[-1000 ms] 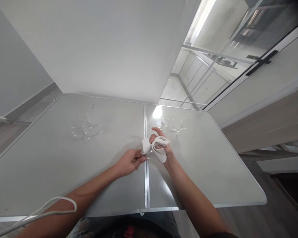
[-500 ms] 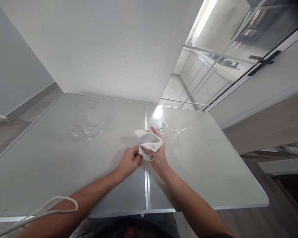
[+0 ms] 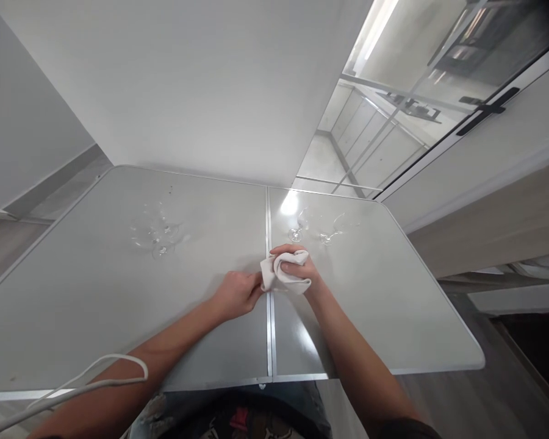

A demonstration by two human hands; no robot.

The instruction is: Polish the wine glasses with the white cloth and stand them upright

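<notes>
My right hand (image 3: 304,271) is closed around a folded white cloth (image 3: 286,274), thumb pressed into its folds, above the metal seam in the table. Against the cloth's left side, my left hand (image 3: 238,294) is closed in a pinch; what its fingers grip is hidden. Any glass inside the cloth is covered now. Just beyond my right hand stands a clear stemmed glass (image 3: 296,234). Another stemmed glass (image 3: 327,238) is to its right. Several clear stemmed glasses (image 3: 160,249) cluster on the left half of the table, apart from my hands.
The pale folding table (image 3: 96,292) has a metal strip (image 3: 269,341) down its middle. A white cable (image 3: 119,383) loops over my left forearm. A white panel (image 3: 201,91) rises behind the table, with a glazed door (image 3: 375,134) at the right.
The cloth and my right hand have shifted slightly right and turned, folding the cloth over. A clear, curved glass surface visible inside the cloth earlier is now covered. My left hand has followed rightward.
</notes>
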